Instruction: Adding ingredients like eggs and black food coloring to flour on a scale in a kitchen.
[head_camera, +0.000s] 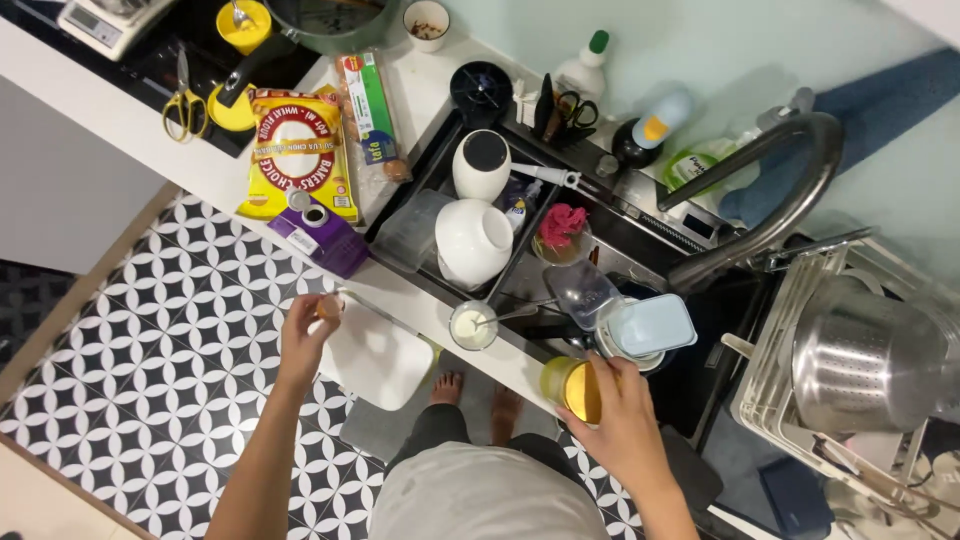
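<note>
Brown and small, an egg (328, 305) sits pinched between the fingertips of the left hand (305, 335), held out past the front edge of the white counter (395, 290), above the white bin lid (378, 357) and the black-and-white patterned floor tiles (150, 340). The right hand (620, 420) is wrapped around a yellow-green cup (568, 385) with a shiny golden inside, tilted at the counter's front edge beside the sink (600, 250). On that front edge stands a small glass bowl (472, 326) of white liquid with a spoon in it. Farther back lie a yellow flour bag (298, 150) and a purple carton (322, 235); yellow-handled scissors (183, 105) rest on the black hob at the far left corner. A steel colander (860, 360) fills the drying rack at the right.
</note>
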